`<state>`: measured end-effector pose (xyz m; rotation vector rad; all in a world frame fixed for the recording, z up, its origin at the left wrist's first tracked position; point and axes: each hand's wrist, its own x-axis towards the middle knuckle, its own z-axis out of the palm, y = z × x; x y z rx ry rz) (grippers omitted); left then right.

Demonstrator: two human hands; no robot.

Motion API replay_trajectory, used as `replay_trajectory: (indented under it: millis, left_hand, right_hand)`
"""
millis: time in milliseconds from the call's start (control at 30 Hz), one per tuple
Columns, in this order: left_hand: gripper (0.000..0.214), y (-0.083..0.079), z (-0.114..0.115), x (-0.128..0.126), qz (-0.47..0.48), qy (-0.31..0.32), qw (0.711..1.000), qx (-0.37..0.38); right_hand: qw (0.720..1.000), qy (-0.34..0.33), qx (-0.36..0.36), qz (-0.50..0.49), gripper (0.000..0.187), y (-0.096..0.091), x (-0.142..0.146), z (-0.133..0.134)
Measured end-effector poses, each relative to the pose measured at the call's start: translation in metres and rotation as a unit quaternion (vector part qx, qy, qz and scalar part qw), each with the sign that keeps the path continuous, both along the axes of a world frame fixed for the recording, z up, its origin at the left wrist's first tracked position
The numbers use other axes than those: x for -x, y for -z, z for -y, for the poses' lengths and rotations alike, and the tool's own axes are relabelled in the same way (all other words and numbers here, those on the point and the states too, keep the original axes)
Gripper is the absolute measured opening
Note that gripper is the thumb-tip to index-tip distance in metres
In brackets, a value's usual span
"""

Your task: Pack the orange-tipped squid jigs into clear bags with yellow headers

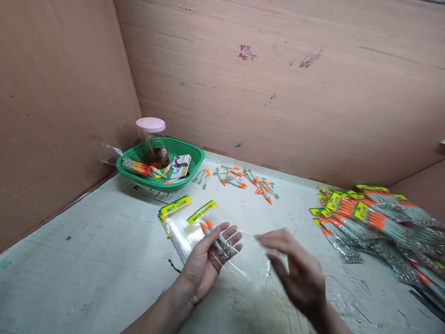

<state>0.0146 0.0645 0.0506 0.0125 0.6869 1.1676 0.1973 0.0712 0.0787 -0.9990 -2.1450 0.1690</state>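
Note:
My left hand [208,260] lies palm up with its fingers curled lightly under a clear plastic bag [205,227] that has a yellow-green header and two orange-tipped lures inside. My right hand [295,273] hovers just to the right, blurred, with thumb and fingers pinched near the bag's open end; what they pinch is too faint to make out. A stack of empty bags [174,213] with the same yellow header lies on the white table, just beyond my left hand.
A green basket [194,155] at the back left holds a pink-lidded jar [151,134], lures and a small box. Loose lures [243,178] lie along the back wall. A pile of filled packs [375,222] covers the right side. Wooden boards [278,83] wall the table [86,260].

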Motion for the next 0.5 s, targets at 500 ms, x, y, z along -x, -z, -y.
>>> replay_trajectory:
  millis: [500]
  left_hand:
    - [0.029, -0.004, -0.011, 0.009, -0.055, -0.042, 0.997, 0.016]
  right_hand:
    - [0.929, 0.296, 0.14, 0.172, 0.024, 0.07, -0.062, -0.128]
